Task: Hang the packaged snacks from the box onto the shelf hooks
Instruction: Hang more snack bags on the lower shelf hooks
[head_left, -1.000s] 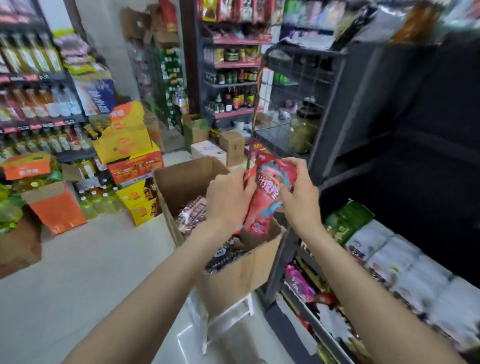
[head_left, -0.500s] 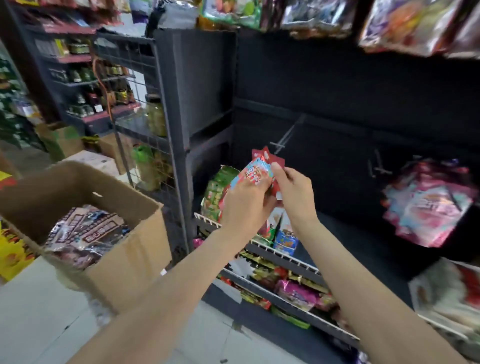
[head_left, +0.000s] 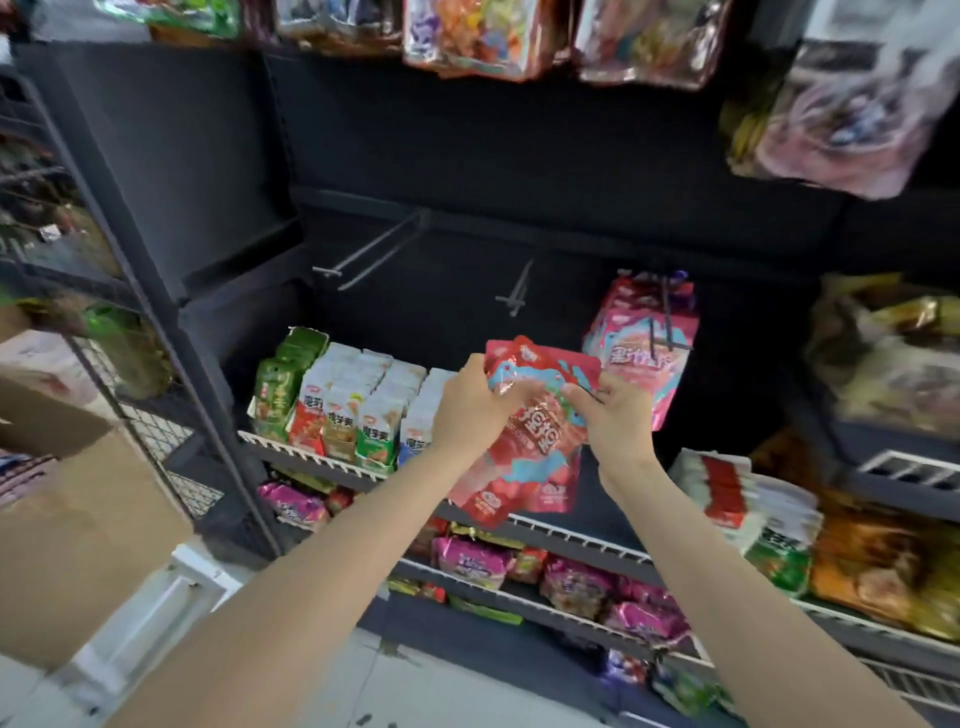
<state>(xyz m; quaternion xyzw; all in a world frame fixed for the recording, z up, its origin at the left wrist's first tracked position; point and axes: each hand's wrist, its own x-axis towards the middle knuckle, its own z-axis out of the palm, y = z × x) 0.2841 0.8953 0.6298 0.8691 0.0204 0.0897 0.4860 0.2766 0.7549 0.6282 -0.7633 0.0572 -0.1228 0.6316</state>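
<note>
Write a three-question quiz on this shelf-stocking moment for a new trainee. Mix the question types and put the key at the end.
1. True or false: both the left hand and the right hand hold the red snack packets.
2. Which hook already carries pink packets?
A. the left bare hook
B. the middle bare hook
C. the hook to the right of both
3. Fill in: the cardboard box stands at the ______ edge of the view.

Key
1. True.
2. C.
3. Left.
</note>
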